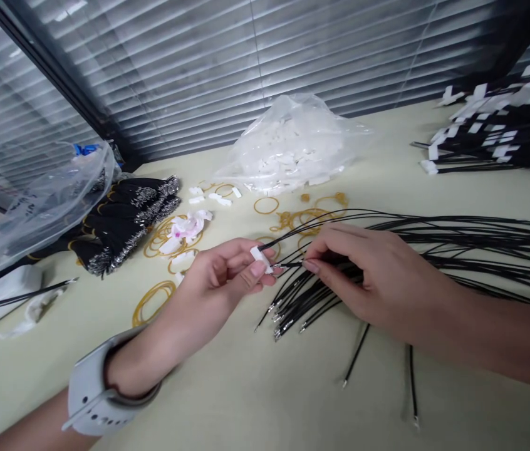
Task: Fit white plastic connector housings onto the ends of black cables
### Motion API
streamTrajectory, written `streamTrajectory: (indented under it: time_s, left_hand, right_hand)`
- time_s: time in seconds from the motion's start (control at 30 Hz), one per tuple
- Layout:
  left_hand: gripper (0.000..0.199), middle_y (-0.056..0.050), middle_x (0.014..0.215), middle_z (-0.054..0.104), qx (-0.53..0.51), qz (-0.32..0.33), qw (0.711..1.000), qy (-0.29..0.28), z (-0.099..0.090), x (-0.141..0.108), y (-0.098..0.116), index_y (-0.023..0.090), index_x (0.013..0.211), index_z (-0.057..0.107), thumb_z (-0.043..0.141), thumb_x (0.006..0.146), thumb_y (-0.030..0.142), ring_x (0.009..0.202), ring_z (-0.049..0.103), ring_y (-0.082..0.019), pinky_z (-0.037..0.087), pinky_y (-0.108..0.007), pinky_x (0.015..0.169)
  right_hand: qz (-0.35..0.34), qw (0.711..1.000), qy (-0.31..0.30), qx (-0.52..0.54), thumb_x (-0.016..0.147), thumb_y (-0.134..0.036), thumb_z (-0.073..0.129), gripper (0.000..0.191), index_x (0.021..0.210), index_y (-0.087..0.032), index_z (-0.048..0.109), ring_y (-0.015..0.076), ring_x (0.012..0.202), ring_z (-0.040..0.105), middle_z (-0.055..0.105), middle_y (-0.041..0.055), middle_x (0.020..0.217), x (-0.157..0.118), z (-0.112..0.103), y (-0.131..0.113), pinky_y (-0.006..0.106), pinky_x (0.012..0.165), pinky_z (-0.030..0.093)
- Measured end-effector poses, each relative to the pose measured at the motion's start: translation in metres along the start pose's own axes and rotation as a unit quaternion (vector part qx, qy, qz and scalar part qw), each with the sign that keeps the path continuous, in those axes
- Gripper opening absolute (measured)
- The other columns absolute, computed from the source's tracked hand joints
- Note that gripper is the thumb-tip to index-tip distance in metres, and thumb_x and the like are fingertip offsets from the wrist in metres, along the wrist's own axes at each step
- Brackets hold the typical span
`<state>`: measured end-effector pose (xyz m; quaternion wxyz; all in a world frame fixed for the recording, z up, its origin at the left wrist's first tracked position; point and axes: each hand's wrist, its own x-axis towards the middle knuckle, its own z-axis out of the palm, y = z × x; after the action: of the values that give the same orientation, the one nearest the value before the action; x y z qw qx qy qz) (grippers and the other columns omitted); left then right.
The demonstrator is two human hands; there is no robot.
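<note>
Between the thumb and fingers of my left hand (227, 275) is a small white connector housing (261, 259). Black wires run into its upper end and trail off to the right. My right hand (363, 269) pinches a black wire (292, 265) close to its metal-tipped end. That tip is at the lower end of the housing; whether it is inside I cannot tell. Beneath my right hand lies a spread of loose black wires (481, 238) with crimped metal terminals (280, 329) pointing left.
Yellow rubber bands (155, 297) and loose white housings (220, 199) are scattered behind my left hand. A clear bag of white housings (293, 144) stands by the blinds. Bundled black wires (124, 213) lie left; wires with white housings (495, 131) are piled at back right.
</note>
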<state>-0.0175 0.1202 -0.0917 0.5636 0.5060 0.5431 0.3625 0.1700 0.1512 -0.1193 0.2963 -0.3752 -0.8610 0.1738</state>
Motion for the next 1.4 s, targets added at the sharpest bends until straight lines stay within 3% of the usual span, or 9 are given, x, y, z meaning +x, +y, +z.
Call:
streamTrajectory:
  time_s: [0.47, 0.77, 0.97, 1.4]
  left_hand:
    - [0.013, 0.001, 0.075, 0.064, 0.006, 0.011, 1.0, -0.015, -0.0011, 0.0002, -0.001, 0.014, 0.086, 0.059, 0.06, 0.074, 0.02, 0.07, 0.058, -0.003, 0.045, -0.01, 0.067]
    - [0.011, 0.001, 0.074, 0.066, 0.028, -0.013, 1.0, -0.008, 0.0009, -0.0003, 0.001, 0.013, 0.083, 0.058, 0.059, 0.075, 0.021, 0.073, 0.058, -0.004, 0.044, -0.01, 0.068]
    - [0.01, -0.001, 0.076, 0.067, 0.044, -0.007, 0.999, -0.006, 0.0002, -0.0002, 0.0005, 0.012, 0.081, 0.059, 0.059, 0.074, 0.019, 0.072, 0.059, -0.003, 0.045, -0.009, 0.069]
    - [0.011, 0.0, 0.075, 0.063, 0.064, -0.007, 0.998, -0.024, 0.0007, -0.0017, 0.0034, 0.012, 0.08, 0.06, 0.057, 0.076, 0.023, 0.071, 0.056, -0.003, 0.043, -0.009, 0.068]
  right_hand:
    - [-0.002, 0.999, 0.0, 0.051, 0.074, -0.012, 0.048, 0.01, 0.065, -0.014, 0.051, 0.0044, 0.058, 0.042, 0.05, -0.003, 0.062, 0.0009, -0.0047, -0.0045, 0.017, 0.055, 0.031]
    - [-0.083, 0.996, 0.036, 0.012, 0.077, -0.008, 0.043, 0.013, 0.068, -0.013, 0.051, 0.0089, 0.069, 0.04, 0.047, 0.002, 0.072, -0.0039, -0.0018, -0.0007, 0.021, 0.062, 0.033]
    - [-0.053, 0.998, 0.01, -0.035, 0.073, -0.005, 0.043, 0.01, 0.068, -0.013, 0.046, 0.01, 0.066, 0.037, 0.045, 0.0015, 0.07, -0.0059, 0.0016, 0.0011, 0.023, 0.06, 0.029]
    - [-0.063, 0.998, 0.006, -0.03, 0.075, -0.008, 0.044, 0.009, 0.069, -0.013, 0.048, 0.0085, 0.064, 0.039, 0.046, 0.0009, 0.069, -0.0049, 0.0026, 0.0014, 0.023, 0.059, 0.029]
